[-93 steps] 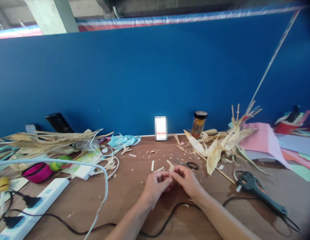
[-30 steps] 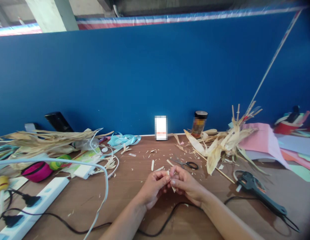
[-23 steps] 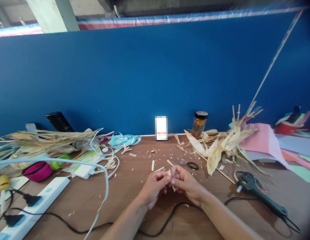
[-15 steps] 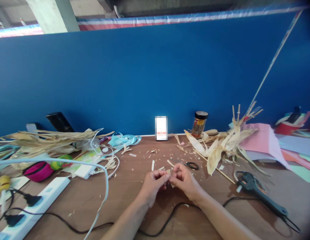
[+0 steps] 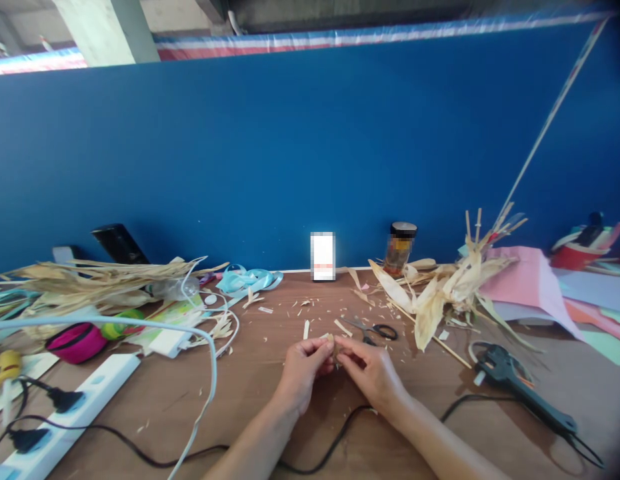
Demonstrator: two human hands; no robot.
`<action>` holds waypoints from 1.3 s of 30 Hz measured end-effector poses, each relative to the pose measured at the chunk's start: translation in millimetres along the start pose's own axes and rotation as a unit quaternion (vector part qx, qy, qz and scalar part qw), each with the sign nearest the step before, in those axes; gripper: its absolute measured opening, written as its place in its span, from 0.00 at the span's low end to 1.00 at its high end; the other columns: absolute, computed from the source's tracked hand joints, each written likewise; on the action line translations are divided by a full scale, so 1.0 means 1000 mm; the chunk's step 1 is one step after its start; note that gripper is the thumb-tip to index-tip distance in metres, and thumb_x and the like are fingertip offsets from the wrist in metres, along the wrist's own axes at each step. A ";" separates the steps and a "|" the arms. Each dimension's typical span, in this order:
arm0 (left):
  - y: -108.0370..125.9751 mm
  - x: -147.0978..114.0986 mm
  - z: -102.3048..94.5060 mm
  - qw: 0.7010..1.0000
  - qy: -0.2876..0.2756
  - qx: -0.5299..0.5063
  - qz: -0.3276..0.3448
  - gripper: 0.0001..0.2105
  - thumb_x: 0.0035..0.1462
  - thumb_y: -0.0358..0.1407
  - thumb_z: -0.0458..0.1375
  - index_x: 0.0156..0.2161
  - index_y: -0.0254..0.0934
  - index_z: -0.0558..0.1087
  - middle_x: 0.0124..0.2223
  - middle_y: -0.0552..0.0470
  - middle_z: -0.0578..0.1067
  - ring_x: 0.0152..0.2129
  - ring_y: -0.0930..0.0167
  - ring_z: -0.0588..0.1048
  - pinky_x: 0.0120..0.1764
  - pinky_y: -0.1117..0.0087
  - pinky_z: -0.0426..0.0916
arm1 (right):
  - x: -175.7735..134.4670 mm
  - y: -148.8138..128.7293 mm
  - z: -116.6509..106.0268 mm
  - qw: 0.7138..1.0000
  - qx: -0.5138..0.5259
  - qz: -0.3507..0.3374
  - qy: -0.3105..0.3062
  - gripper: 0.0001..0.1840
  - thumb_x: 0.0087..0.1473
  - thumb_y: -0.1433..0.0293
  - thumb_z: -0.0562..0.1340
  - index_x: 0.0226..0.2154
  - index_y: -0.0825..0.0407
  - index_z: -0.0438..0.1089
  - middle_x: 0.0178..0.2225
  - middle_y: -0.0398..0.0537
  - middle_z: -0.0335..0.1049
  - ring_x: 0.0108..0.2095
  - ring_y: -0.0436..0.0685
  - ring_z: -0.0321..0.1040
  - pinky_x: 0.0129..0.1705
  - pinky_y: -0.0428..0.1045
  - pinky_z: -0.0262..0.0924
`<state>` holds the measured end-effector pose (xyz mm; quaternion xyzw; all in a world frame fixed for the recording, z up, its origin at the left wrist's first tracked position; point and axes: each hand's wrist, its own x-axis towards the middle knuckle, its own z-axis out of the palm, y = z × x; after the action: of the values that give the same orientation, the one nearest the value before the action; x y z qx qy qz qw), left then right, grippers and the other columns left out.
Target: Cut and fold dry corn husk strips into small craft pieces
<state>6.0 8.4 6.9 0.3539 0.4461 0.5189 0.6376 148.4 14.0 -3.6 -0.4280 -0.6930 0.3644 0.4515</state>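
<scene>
Close together above the brown table, my two hands meet over a small pale piece of dried corn husk (image 5: pixel 331 339). My left hand (image 5: pixel 306 367) pinches it between thumb and forefinger. The fingertips of my right hand (image 5: pixel 373 370) are closed at the piece's right side; most of the piece is hidden behind fingers. Just beyond my right hand lies a pair of scissors (image 5: pixel 385 331) with dark handles. Small husk scraps (image 5: pixel 307 329) are scattered around and beyond both hands.
A glue gun (image 5: pixel 523 387) lies at the right, its cord crossing below my hands. Husk bundles (image 5: pixel 443 293) and a jar (image 5: pixel 400 250) stand behind. A white power strip (image 5: pixel 75 417) is at the left. A lit phone (image 5: pixel 323 257) leans against the blue partition (image 5: pixel 290 147).
My right hand has turned and its fingers have straightened toward the left fingertips. The husk piece sits slightly further left, and more of the scissors shows.
</scene>
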 end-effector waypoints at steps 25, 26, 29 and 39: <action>0.000 0.002 -0.001 0.998 0.048 -0.035 0.005 0.11 0.39 0.39 0.62 0.27 0.33 0.70 0.18 0.59 0.65 0.15 0.81 0.63 0.21 0.79 0.60 | 0.004 -0.003 -0.003 0.983 0.111 0.129 -0.072 0.11 0.49 0.61 0.55 0.29 0.52 0.65 0.20 0.41 0.64 0.20 0.49 0.60 0.21 0.43 0.54; 0.000 0.001 0.000 0.999 0.042 -0.030 0.010 0.11 0.40 0.39 0.62 0.27 0.33 0.70 0.19 0.59 0.66 0.15 0.81 0.63 0.22 0.79 0.60 | 0.004 -0.004 -0.003 0.981 0.122 0.130 -0.077 0.11 0.48 0.61 0.56 0.29 0.52 0.65 0.20 0.40 0.64 0.20 0.48 0.60 0.21 0.42 0.54; 0.000 -0.001 0.002 0.999 0.019 -0.025 0.025 0.10 0.42 0.38 0.61 0.26 0.32 0.70 0.19 0.58 0.67 0.16 0.81 0.64 0.23 0.78 0.61 | 0.004 -0.006 -0.003 0.982 0.126 0.109 -0.091 0.10 0.47 0.62 0.58 0.26 0.53 0.65 0.21 0.41 0.64 0.21 0.48 0.59 0.23 0.43 0.54; 0.003 -0.003 0.004 0.999 0.013 -0.047 -0.023 0.09 0.43 0.37 0.61 0.27 0.32 0.70 0.22 0.55 0.71 0.17 0.81 0.68 0.21 0.82 0.65 | 0.003 -0.008 -0.003 0.993 0.056 0.074 -0.070 0.07 0.47 0.67 0.57 0.24 0.53 0.65 0.20 0.40 0.65 0.22 0.48 0.60 0.25 0.43 0.54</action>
<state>8.3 5.8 12.1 0.3066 0.4374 0.5286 0.6597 148.4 14.1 4.9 -0.4253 -0.6677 0.4646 0.3967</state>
